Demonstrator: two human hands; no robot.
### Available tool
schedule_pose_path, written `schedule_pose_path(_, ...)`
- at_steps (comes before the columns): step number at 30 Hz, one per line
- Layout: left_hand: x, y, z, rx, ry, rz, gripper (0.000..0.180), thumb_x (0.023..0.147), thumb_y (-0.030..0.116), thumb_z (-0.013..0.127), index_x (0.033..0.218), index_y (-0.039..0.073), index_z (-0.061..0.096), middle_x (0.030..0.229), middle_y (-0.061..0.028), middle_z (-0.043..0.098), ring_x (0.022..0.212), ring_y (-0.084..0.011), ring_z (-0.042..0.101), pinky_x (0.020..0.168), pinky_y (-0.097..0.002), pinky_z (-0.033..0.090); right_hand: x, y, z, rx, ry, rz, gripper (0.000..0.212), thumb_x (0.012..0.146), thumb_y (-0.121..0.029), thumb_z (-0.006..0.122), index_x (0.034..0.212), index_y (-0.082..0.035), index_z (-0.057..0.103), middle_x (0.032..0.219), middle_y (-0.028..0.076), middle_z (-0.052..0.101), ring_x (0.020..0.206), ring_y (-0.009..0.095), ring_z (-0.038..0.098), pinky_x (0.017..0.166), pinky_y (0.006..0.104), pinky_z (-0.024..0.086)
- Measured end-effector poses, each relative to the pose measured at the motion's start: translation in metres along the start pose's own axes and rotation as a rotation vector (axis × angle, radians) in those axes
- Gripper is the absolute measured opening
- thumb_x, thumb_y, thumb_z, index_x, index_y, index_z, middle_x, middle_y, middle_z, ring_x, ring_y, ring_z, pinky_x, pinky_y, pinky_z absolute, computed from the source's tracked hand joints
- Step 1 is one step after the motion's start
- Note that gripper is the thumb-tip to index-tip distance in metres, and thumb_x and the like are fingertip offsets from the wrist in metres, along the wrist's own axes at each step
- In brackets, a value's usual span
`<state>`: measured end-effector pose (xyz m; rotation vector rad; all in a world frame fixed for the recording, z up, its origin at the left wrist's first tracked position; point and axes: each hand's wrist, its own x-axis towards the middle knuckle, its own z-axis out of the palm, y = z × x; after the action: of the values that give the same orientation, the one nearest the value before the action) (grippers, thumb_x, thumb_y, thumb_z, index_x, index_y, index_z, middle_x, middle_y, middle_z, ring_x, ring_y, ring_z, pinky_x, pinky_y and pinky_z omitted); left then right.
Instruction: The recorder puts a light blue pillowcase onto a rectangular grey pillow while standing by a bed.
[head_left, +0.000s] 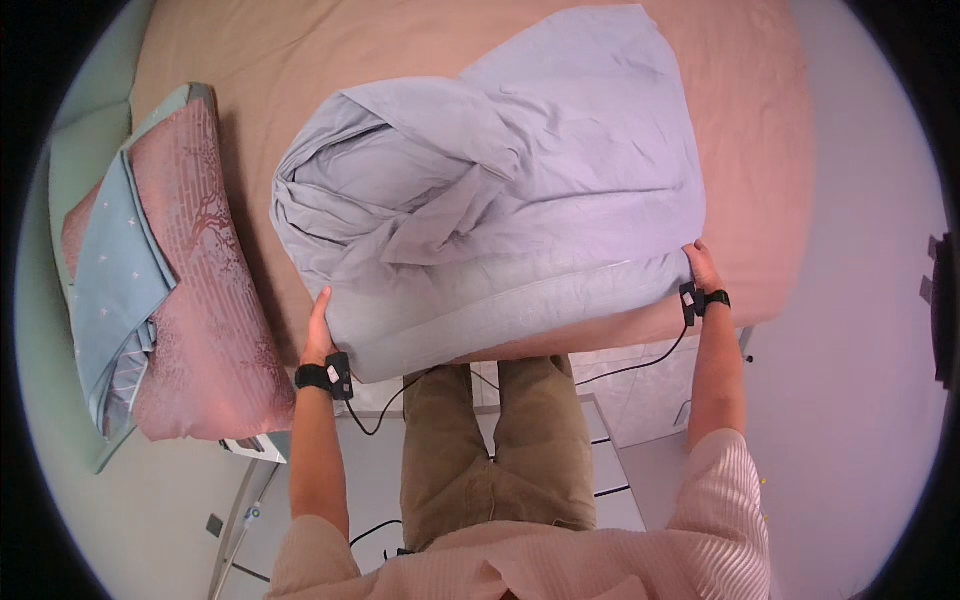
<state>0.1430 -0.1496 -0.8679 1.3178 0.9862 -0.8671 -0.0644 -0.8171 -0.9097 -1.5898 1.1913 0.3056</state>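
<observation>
A pale grey-blue duvet cover (590, 170) lies bunched and partly folded across the bed, its left part heaped in loose folds and its right part flatter. My left hand (318, 325) holds its near left corner, thumb along the side and the other fingers mostly hidden by the cloth. At the near right corner my right hand (703, 265) grips the edge, with its fingers partly out of sight. Between the hands the near edge hangs in a smooth, straight band over the bed's side.
The bed (765, 180) has a peach fitted sheet. Left, by the green headboard (85, 150), lie a pink patterned pillow (215, 330) and a folded blue star-dotted cloth (115, 270). A black cable (640, 365) runs between my wrist devices. A pale wall (870, 250) stands right.
</observation>
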Motion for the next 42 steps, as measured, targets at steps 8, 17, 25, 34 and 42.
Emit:
schedule_pose_path(8, -0.203, -0.01, 0.102, -0.013, -0.007, 0.165, 0.058, 0.088, 0.04, 0.061, 0.125, -0.004, 0.05, 0.117, -0.0145, 0.06, 0.102, -0.0235, 0.06, 0.092, -0.0349, 0.046, -0.187, -0.105, -0.092, -0.054, -0.059, 0.019, 0.047, 0.083, -0.028, 0.07, 0.108, 0.009, 0.058, 0.097, 0.008, 0.065, 0.082, 0.013, 0.058, 0.076, 0.0277, 0.048)
schedule_pose_path(17, -0.479, 0.026, 0.214, 0.07, 0.064, 0.437, 0.054, 0.085, 0.029, 0.066, 0.123, -0.004, 0.049, 0.11, -0.0132, 0.06, 0.098, -0.0215, 0.059, 0.088, -0.0336, 0.047, -0.421, -0.206, -0.33, 0.183, 0.163, -0.141, 0.033, 0.081, -0.016, 0.07, 0.105, 0.004, 0.061, 0.096, 0.005, 0.065, 0.082, 0.012, 0.059, 0.077, 0.0282, 0.048)
schedule_pose_path(25, -0.575, 0.097, 0.209, -0.106, -0.032, 0.674, 0.054, 0.086, 0.033, 0.065, 0.124, -0.002, 0.049, 0.112, -0.0129, 0.06, 0.098, -0.0219, 0.059, 0.087, -0.0339, 0.047, -0.466, -0.303, -0.377, 0.188, 0.317, -0.44, 0.032, 0.082, -0.022, 0.068, 0.101, 0.003, 0.061, 0.093, 0.006, 0.063, 0.081, 0.012, 0.056, 0.074, 0.0259, 0.045)
schedule_pose_path(34, -0.427, -0.037, 0.154, -0.192, -0.092, 0.383, 0.061, 0.094, 0.046, 0.051, 0.132, -0.001, 0.045, 0.126, -0.0172, 0.055, 0.111, -0.028, 0.056, 0.097, -0.042, 0.044, -0.28, -0.287, -0.314, -0.164, 0.198, -0.464, 0.033, 0.083, -0.022, 0.062, 0.101, 0.006, 0.062, 0.091, 0.008, 0.065, 0.081, 0.012, 0.057, 0.071, 0.0294, 0.047)
schedule_pose_path(42, -0.155, -0.274, 0.184, 0.338, -0.267, -0.017, 0.006, 0.091, 0.014, 0.052, 0.094, 0.009, 0.055, 0.081, -0.0035, 0.059, 0.067, -0.0161, 0.058, 0.057, -0.0278, 0.047, 0.032, -0.169, -0.074, -0.81, 0.394, -0.308, 0.057, 0.077, -0.022, 0.061, 0.126, 0.006, 0.049, 0.116, 0.026, 0.058, 0.109, 0.04, 0.055, 0.094, 0.0445, 0.046)
